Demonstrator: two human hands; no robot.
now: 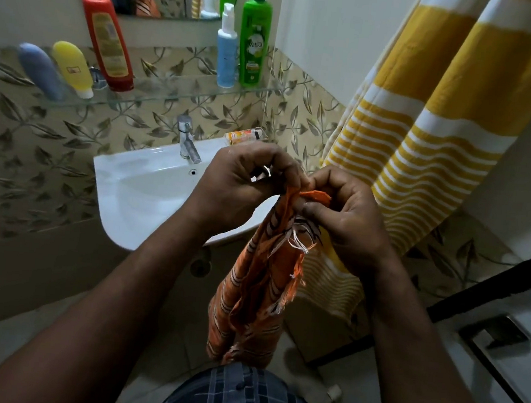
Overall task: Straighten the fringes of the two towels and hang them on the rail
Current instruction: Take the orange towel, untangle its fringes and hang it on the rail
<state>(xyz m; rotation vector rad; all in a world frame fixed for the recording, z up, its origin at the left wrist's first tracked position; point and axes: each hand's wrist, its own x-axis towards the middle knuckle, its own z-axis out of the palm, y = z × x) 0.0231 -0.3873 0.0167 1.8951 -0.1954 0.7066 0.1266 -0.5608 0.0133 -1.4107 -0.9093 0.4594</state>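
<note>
Right at the middle of the view, both hands meet on the top edge of the orange towel (250,290), which has thin dark stripes. The left hand (243,183) has its fingers curled and pinches the bunched cloth from 9 o'clock. The right hand (349,221) pinches it from 3 o'clock, with the thumb pressed on the fabric. From that grip the towel hangs in loose folds toward 6 o'clock, and its white and orange fringe (296,239) sticks out just below the right thumb. Behind the right hand, at 1 to 2 o'clock, the yellow towel (424,135) with white stripes hangs in long folds; its top runs out of view. A white sink (136,190) with a tap (187,143) sits at 9 o'clock, and a glass shelf (171,93) at 11 o'clock carries a red bottle (108,43) and a green bottle (253,46).
</note>
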